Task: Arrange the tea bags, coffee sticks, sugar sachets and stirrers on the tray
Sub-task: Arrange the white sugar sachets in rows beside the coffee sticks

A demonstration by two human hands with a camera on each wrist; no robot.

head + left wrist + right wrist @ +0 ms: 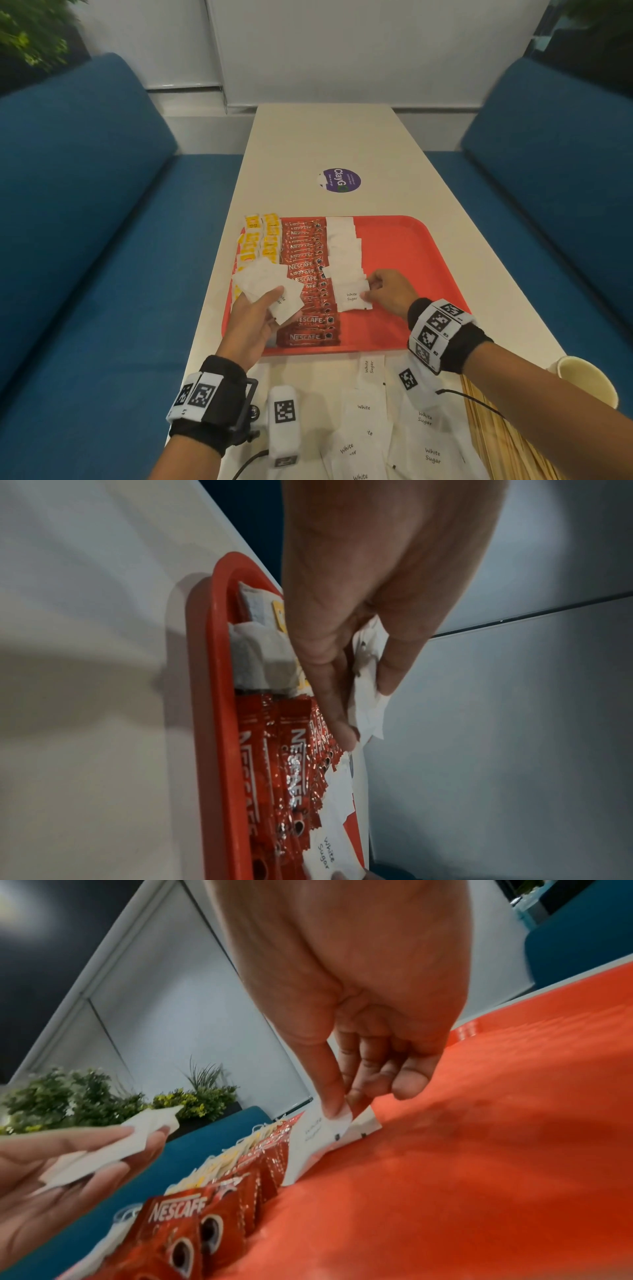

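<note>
Centre of the head view: red tray [404, 240] on a pale table [342, 137]. Tray columns, left to right: yellow tea bags [260, 240], red "NESCAFE" coffee sticks [308, 274], white sugar sachets [344, 253]. Right hand [390, 291] pinches the nearest sachet [352, 298], printed "White Sugar", at the lower end of that column. Left hand [253, 318] grips a fanned stack of sachets [270, 284] above the coffee sticks. Lower frame: loose "White Sugar" sachets [424, 445] on the table, wooden stirrers [500, 438] lower right, paper cup [589, 380] beside them. Purple "ClayG" sticker [339, 180] sits upper centre.
</note>
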